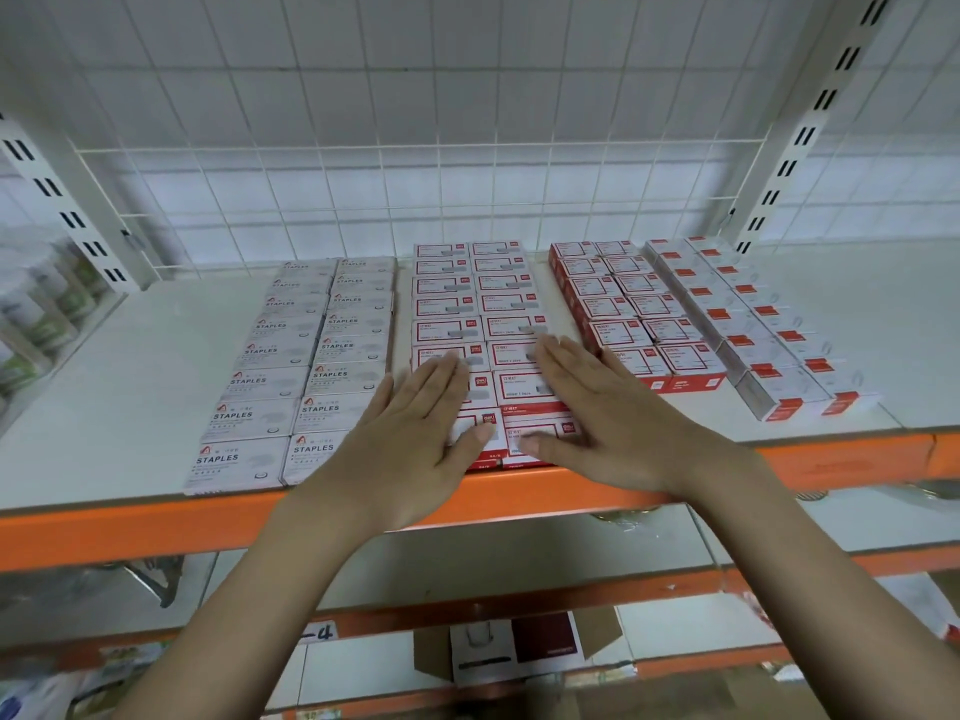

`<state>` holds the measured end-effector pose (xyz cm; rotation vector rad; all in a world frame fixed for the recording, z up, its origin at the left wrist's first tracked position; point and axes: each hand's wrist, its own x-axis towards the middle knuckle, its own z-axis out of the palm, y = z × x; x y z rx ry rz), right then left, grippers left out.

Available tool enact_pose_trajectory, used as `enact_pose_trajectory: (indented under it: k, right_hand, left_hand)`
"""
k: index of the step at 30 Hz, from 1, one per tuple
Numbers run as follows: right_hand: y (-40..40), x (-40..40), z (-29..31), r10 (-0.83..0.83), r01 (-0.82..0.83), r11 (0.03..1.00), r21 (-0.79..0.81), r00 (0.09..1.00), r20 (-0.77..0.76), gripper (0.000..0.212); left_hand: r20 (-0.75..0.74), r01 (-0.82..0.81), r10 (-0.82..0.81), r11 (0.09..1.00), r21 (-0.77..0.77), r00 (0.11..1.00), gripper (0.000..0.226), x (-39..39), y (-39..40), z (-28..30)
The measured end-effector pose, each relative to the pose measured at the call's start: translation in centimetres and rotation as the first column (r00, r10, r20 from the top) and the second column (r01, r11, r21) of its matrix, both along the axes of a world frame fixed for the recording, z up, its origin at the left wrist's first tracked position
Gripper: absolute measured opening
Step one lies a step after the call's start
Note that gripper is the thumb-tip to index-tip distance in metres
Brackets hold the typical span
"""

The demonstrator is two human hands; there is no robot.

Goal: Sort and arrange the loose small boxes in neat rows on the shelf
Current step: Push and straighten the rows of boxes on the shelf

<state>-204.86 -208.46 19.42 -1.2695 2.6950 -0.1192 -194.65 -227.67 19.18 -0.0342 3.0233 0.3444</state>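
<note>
1. Boxes in the middle block, the red-and-white boxes [470, 314], are pressed from above by two flat hands; the fingers [441, 376] of both are held straight and close together, nothing being pinched or gripped, presumably so that several lids can be levelled and squared at once.
2. The left hand [415, 439] is laid over the front of the block's left column, and the right hand [597, 418] over the front of its right column, thumbs turned inward and nearly meeting near the shelf edge. Both columns can thus be nudged together as one.
3. The front boxes of this block are seen at the very lip of the orange shelf edge [675, 491]; one at the front right appears slightly raised or skewed, which is probably what is being flattened.
4. Just left, the grey staples boxes [311, 366] are set in two columns, close beside the middle block. To the right, a second red block [628, 314] and then the white boxes with red ends [753, 324] are ranged in angled double columns, apart from each other.
5. A white wire grid [415, 200] is fitted behind as a back stop for the rows.
6. Sorting by kind is judged largely done; straightening remains.
</note>
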Motion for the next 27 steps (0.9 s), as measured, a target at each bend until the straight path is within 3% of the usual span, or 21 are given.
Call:
enact_pose_trajectory:
  k: [4,7,14,18,23,27]
  right_hand:
    - [-0.3,-0.7,-0.2,0.051,-0.051,0.999,0.01,0.999,0.0,0.093]
    - [-0.3,-1.0,-0.4,0.069,-0.069,0.998,0.0,0.998,0.002,0.092]
    - [0.7,-0.1,-0.6,0.055,-0.055,0.997,-0.049,0.998,-0.009,0.084]
    - [0.7,-0.2,-0.6,0.067,-0.068,0.997,-0.027,0.997,-0.031,0.083]
    - [0.7,0.4,-0.1,0.071,-0.074,0.996,-0.042,0.995,-0.066,0.083]
    - [0.1,1.6,0.6,0.119,-0.125,0.989,-0.081,0.991,-0.068,0.084]
  left_hand:
    - [0.026,0.041,-0.04,0.999,-0.032,0.999,0.096,0.0,-0.6,-0.2]
    - [0.022,0.056,-0.056,0.998,-0.024,0.998,0.101,-0.1,-0.7,-0.5]
    - [-0.036,-0.021,0.021,1.0,0.006,0.999,0.094,1.4,-0.7,-0.7]
    - [-0.025,-0.098,0.098,0.995,0.028,0.995,0.073,2.1,-0.2,-0.6]
    - [-0.023,-0.218,0.22,0.974,0.056,0.975,0.078,3.0,0.6,0.1]
    - [-0.086,-0.294,0.288,0.954,-0.062,0.954,0.062,4.8,0.8,0.7]
